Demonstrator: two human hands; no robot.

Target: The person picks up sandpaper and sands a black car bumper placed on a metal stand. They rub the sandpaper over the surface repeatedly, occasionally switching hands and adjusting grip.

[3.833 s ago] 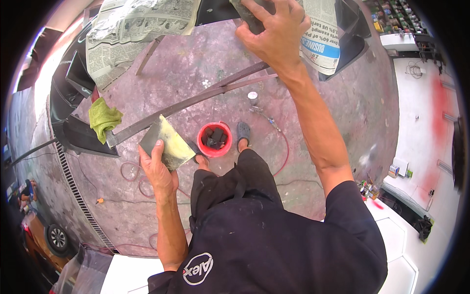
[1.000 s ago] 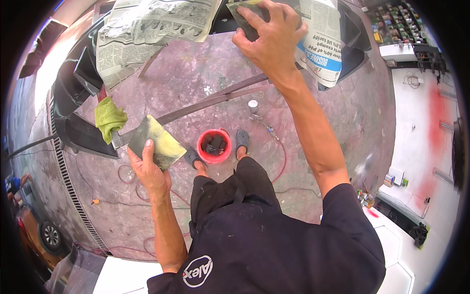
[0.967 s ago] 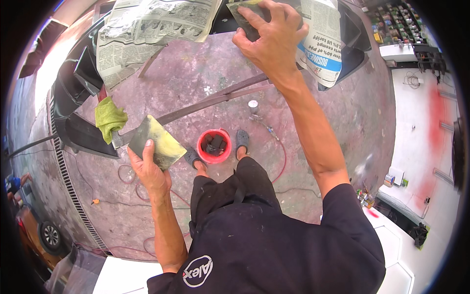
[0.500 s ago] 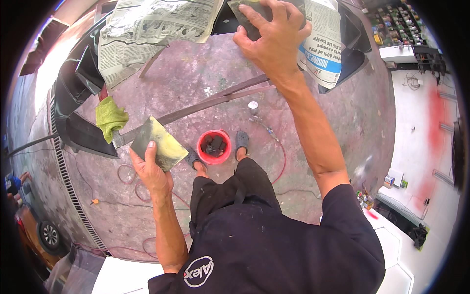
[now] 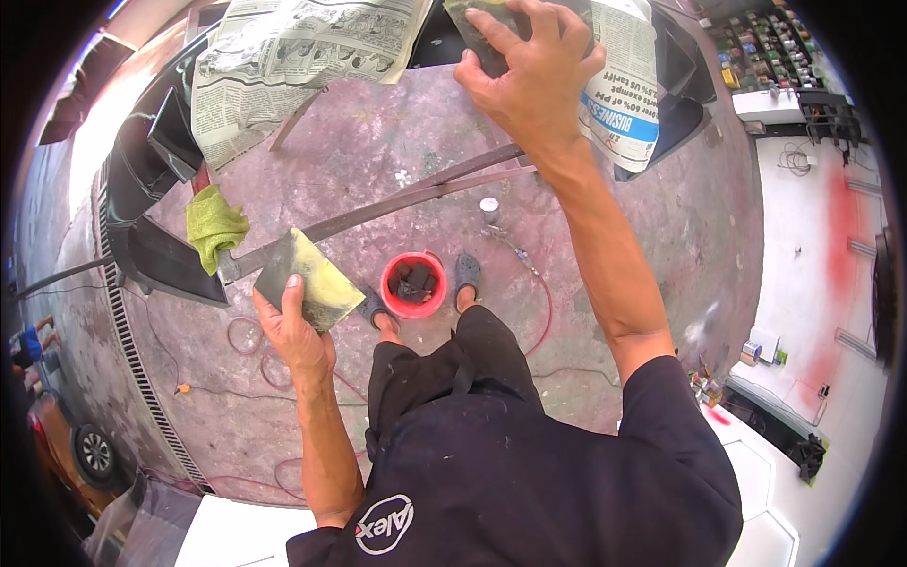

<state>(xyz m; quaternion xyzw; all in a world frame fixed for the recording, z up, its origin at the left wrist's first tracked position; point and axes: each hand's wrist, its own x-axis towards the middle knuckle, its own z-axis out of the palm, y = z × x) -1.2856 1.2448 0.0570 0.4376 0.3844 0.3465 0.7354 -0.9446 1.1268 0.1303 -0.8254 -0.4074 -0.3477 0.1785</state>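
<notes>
Compared with the frame half a second earlier, both hands sit in nearly the same places; the flat board in the left hand has shifted only slightly. The left hand (image 5: 293,333) grips a flat mixing board (image 5: 310,280), thumb on top and fingers under its near edge; the board carries a yellowish filler layer and its far corner lies just beside a green rag (image 5: 213,223). The right hand (image 5: 531,77) reaches up and forward, fingers spread and curled over a dark sanding block (image 5: 484,21) pressed at the upper edge of the view, on a dark car body part (image 5: 156,227) masked with newspaper (image 5: 293,59). A metal stand bar (image 5: 416,194) runs between the two hands. Below it, a red bucket (image 5: 413,283) stands between the person's sandalled feet, with a small can (image 5: 488,209) near. Red hose (image 5: 543,312) loops over open concrete floor (image 5: 661,236) to the right.
</notes>
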